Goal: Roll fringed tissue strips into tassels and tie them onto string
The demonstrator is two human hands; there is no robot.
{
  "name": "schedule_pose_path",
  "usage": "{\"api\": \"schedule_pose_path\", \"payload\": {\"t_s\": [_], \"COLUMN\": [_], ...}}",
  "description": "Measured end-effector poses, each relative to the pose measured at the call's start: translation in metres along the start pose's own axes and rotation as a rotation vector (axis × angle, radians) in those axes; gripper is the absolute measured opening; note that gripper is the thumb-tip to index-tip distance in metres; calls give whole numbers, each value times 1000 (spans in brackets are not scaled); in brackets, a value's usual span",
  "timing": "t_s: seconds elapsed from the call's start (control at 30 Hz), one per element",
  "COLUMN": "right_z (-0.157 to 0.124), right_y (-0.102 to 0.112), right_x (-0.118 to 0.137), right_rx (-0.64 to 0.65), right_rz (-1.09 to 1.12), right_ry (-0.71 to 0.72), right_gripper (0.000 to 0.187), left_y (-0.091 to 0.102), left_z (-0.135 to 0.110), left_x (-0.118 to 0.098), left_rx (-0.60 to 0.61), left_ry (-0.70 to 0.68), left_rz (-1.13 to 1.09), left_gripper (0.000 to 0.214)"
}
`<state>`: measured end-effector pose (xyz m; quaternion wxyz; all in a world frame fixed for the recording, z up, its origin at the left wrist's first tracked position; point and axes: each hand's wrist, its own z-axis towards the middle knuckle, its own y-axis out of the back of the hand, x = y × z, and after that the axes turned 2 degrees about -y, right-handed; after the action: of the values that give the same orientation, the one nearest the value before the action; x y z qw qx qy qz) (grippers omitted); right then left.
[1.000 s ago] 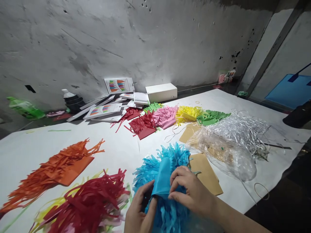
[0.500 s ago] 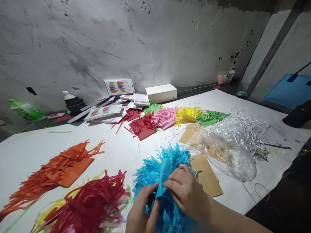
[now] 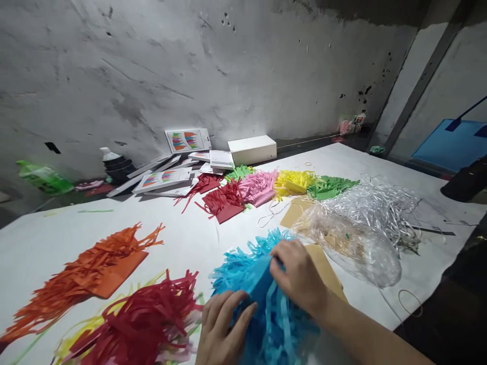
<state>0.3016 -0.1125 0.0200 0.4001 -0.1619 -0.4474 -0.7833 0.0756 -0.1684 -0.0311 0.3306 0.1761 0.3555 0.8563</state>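
Blue fringed tissue paper [image 3: 258, 276], with a plain uncut band across its middle, lies in front of me at the table's near side. My left hand [image 3: 226, 324] grips the near end of that band, fingers curled over it. At the band's far right end, my right hand [image 3: 299, 274] pinches the paper between thumb and fingers. Cut strips hang toward me between the two hands, and my fingers hide part of the band. To the left, beside my left hand, a dark red fringed tissue bundle [image 3: 140, 319] rests over yellow and pink strips.
Orange fringed paper [image 3: 122, 274] lies to the left. Red, pink, yellow and green fringed pieces [image 3: 258, 187] line the back, near packaged sets [image 3: 163, 180] and a white box [image 3: 252, 150]. On the right are brown card [image 3: 323, 266], a clear plastic bag [image 3: 365, 248] and silver strips [image 3: 384, 203].
My right hand has moved up and away along the blue paper. The band that stood folded up between my hands is now spread flatter, with strips falling toward me.
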Motion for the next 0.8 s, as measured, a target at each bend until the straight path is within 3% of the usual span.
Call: {"api": "schedule_pose_path", "payload": {"t_s": [0.07,0.13,0.2,0.3,0.4,0.53,0.7,0.8], "right_z": [13,22,22,11,-1,-5,-6,-7], "right_y": [8,18,26,26,19,17,17,15], "right_x": [-24,-46,-58,-55,-42,-37,-36,-32], "right_rx": [-176,-266,-307,-261,-187,-172,-203,-206], "right_rz": [-19,-9,15,74,136,191,261,328], "right_ry": [-101,-187,-246,-262,-255,-285,-314,-322], "right_gripper": [13,13,13,14,17,19,17,14], "left_y": [-2,-6,-13,-26,-37,-44,-53,-61], "left_z": [-4,-9,-9,1,25,53,57,56], "left_x": [-1,-4,-8,-10,-9,-13,-31,-39], "left_rx": [-32,-75,-87,-45,53,148,143,168], "left_ry": [76,189,301,410,390,317,266,353], "left_rz": [-82,-180,-260,-239,-119,-102,-11,35], "left_gripper": [36,28,20,20,33,16,20,12]}}
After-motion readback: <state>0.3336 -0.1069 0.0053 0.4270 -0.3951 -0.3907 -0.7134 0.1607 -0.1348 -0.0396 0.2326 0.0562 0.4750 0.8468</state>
